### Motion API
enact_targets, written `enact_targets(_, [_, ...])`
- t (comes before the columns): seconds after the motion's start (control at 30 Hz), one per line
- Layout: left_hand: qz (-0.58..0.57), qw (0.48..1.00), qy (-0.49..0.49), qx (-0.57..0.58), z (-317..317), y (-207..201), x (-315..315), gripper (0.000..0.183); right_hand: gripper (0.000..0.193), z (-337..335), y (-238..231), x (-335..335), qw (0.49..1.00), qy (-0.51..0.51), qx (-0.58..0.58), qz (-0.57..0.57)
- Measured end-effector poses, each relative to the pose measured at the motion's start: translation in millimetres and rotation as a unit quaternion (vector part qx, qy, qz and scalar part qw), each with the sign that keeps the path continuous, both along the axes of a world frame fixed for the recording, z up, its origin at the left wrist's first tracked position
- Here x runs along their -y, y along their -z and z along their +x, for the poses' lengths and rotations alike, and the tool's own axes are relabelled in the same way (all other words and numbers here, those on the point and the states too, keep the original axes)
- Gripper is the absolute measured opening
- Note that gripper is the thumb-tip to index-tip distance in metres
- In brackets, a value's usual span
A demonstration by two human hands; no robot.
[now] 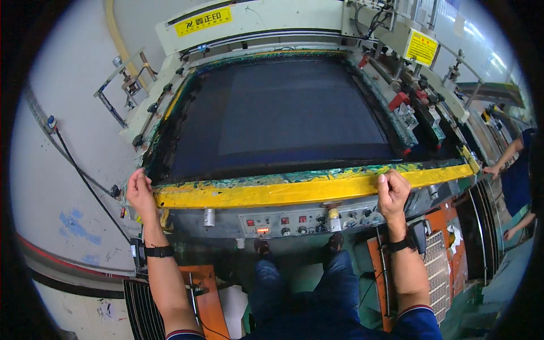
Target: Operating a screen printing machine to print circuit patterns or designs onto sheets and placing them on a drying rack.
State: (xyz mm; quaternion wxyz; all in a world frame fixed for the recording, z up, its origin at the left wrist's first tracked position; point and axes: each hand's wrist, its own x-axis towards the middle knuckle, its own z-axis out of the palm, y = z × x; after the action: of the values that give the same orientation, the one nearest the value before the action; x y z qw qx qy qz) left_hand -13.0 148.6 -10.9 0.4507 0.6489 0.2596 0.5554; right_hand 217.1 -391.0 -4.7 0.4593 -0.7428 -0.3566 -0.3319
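Observation:
A large screen-printing frame with dark mesh point(283, 113) lies across the machine in front of me, its edges smeared with green and black ink. Along its near side runs a yellow bar point(272, 195). Beside the bar's left end is my left hand point(140, 191), its fingers curled in and closed; what they hold, if anything, is hidden. My right hand point(393, 192) forms a fist over the right part of the bar, thumb on top. Whether something is inside that fist cannot be seen.
Below the bar sits a control panel point(306, 222) with switches and knobs. Clamps with red parts point(399, 102) stand on the right rail. Orange boards point(205, 297) are by my legs. At the far right a co-worker's hand point(492, 170) touches the machine's edge.

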Motion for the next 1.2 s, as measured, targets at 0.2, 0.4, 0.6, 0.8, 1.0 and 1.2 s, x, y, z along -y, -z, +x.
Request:
enact_targets(0.2, [0.022,1.000,-0.009,-0.019,0,-2,1,0.018,0.018,-3,-4,2,1.000,-0.010,0.020,-0.008])
enact_targets(0.4, [0.016,1.000,0.010,0.008,-1,-8,10,0.018,0.017,-30,-11,17,0.998,-0.064,-0.025,-0.012])
enact_targets(0.6, [0.049,0.995,0.081,0.022,-2,-19,50,0.017,0.015,-46,-23,26,0.985,-0.089,-0.119,-0.086])
enact_targets(0.8, [0.080,0.984,0.160,-0.012,-7,-34,93,0.016,0.018,-60,-36,23,0.935,-0.125,-0.258,-0.207])
enact_targets(1.0, [0.073,0.956,0.282,-0.017,-19,-34,137,0.017,0.021,-65,-25,24,0.923,-0.117,-0.276,-0.243])
enact_targets(1.2, [0.035,0.864,0.443,-0.238,-17,3,139,0.025,0.022,-45,8,36,0.908,-0.045,-0.330,-0.253])
